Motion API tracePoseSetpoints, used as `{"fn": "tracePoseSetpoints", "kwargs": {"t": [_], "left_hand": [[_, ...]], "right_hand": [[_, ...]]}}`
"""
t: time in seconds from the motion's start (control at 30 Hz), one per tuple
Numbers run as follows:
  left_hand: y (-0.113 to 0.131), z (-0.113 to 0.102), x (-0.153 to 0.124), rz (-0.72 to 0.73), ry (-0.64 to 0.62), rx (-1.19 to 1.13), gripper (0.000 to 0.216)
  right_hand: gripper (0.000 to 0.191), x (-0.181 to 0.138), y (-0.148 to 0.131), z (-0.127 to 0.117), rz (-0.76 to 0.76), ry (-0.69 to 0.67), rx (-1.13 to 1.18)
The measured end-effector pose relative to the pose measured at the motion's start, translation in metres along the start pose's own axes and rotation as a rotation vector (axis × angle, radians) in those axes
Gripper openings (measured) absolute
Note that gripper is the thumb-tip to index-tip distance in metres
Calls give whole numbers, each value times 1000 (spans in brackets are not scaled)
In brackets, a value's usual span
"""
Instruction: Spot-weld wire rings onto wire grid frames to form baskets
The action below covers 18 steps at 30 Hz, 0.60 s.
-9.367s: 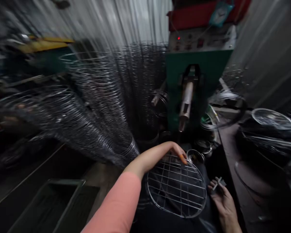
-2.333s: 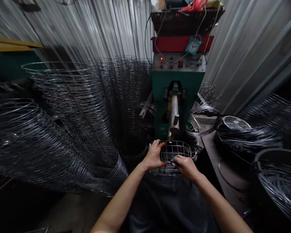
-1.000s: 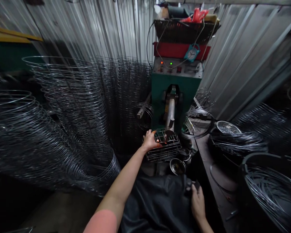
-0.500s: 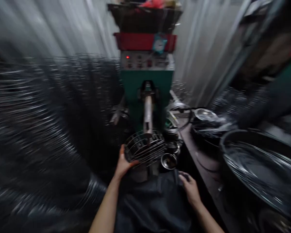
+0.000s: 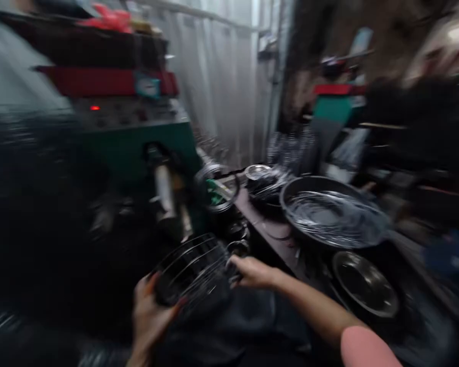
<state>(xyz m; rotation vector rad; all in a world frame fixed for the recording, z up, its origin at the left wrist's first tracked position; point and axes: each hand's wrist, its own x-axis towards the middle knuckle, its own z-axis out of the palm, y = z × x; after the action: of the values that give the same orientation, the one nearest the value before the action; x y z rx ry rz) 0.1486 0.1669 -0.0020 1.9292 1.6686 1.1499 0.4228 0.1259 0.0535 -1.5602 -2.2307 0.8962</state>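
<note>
My left hand (image 5: 150, 311) is closed around the left side of a round wire basket (image 5: 197, 262), thumb along its near side. The basket is tilted above my lap, below the projecting metal arm (image 5: 164, 188) of a green machine (image 5: 137, 148). At the basket's right side, my right hand (image 5: 254, 272) has its fingers curled together, beside a small metal cup (image 5: 239, 248). Blur hides what those fingers grip, and whether they touch the basket.
A wide dark basin (image 5: 285, 204) holding many thin wire rings stands on the right. In front of it lies a shiny round metal dish (image 5: 367, 285). Another green and red machine (image 5: 332, 107) stands farther back.
The view has swung right, so the machine sits farther left. My left hand has brought the basket nearer to me, away from the machine's arm. My right hand has moved up beside it.
</note>
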Motion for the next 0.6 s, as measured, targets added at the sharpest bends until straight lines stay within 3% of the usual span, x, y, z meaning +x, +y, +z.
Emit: {"fn": "tracePoseSetpoints", "kwargs": {"t": [0.1,0.23,0.37,0.43,0.6], "left_hand": [[18,0,-2,161,-137,152,86],[33,1,7,112,-211,268,96],[41,1,6,108,-241,241,95],[40,-1,7,84,-241,218,97],[28,-4,14,24,-248,163,101]], "right_hand": [[38,27,-21,-22,-101,-74,-231],[30,66,-40,-20,-158,-99,-364],[16,78,-43,1,-134,73,-257],[13,80,-36,11,-199,133,-160],[20,83,-19,15,-487,-11,41]]}}
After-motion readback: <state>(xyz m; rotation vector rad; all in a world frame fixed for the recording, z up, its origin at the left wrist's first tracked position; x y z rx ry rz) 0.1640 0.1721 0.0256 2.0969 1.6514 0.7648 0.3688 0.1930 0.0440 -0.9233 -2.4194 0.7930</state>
